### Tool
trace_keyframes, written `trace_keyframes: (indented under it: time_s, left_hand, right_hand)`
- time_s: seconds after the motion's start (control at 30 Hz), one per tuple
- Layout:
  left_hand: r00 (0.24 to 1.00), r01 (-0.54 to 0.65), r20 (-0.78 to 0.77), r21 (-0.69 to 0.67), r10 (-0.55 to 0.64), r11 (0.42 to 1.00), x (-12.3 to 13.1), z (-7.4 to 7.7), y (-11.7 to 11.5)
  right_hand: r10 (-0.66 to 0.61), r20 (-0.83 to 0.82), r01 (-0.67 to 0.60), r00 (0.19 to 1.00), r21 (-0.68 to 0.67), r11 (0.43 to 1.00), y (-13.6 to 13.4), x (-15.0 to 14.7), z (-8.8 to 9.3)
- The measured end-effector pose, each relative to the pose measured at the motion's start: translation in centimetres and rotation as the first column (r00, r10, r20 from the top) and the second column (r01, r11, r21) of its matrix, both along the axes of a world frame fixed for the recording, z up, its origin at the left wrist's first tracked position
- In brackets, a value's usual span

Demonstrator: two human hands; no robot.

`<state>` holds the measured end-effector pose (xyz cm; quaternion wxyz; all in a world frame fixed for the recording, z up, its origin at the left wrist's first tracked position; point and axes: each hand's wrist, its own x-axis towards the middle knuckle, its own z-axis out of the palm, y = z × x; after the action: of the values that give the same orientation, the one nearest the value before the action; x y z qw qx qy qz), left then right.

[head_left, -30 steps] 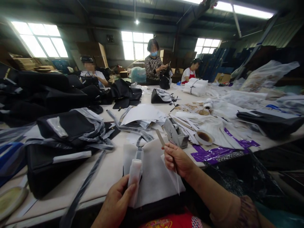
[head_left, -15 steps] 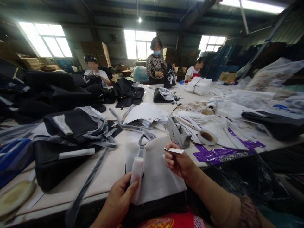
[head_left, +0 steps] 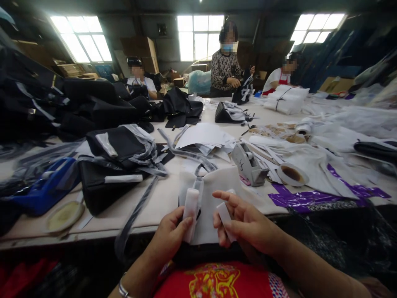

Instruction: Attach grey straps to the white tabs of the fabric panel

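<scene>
My left hand (head_left: 170, 231) is closed around a handle wrapped in white padding (head_left: 191, 203), thumb on its near side. Beyond the wrapped part, a plastic-covered strap (head_left: 200, 179) leads away across the table. Under the handle lies a white sheet (head_left: 211, 203), with something black partly hidden at its near edge. To the right, my right hand (head_left: 248, 221) pinches a small white strip (head_left: 223, 212) with the thumb, while its index finger stretches out to the left. The strip is apart from the wrapped handle.
A grey tape dispenser (head_left: 248, 165) and a tape roll (head_left: 292, 174) stand beyond my right hand. Purple plastic (head_left: 297, 198) lies at the right edge. Black bags (head_left: 102, 186) and a blue dispenser (head_left: 46, 190) are on the left. Several co-workers sit or stand across the table.
The view has shifted left and down. My right hand has turned, its index finger now extended and the white strip tilted upright. My left hand keeps hold of the wrapped handle.
</scene>
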<state>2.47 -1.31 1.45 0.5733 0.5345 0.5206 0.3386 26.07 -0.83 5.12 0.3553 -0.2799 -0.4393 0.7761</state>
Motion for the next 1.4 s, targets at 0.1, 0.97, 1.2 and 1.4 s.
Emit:
trace_keyframes:
  time_s: [0.1,0.97,1.2,1.4]
  left_hand:
    - [0.996,-0.009,0.087,-0.021,0.011,1.0,-0.3,-0.6,-0.1]
    - [0.987,-0.047,0.152,-0.038,0.052,0.998,-0.4,-1.0,-0.3]
    - [0.986,0.02,-0.164,0.181,0.01,0.983,-0.2,0.3,-0.8]
    - [0.97,0.002,-0.23,0.322,0.076,0.947,0.2,0.0,-1.1]
  right_hand:
    - [0.155,0.165,-0.155,0.974,-0.013,0.988,-2.0,-0.5,-0.5]
    - [-0.051,0.797,-0.184,0.602,0.201,0.962,1.9,-3.4,-2.7]
    - [-0.201,0.791,-0.27,0.578,0.418,0.867,3.4,-4.4,-2.7]
    - [-0.051,0.689,-0.167,0.723,0.245,0.955,3.4,-5.1,-4.4]
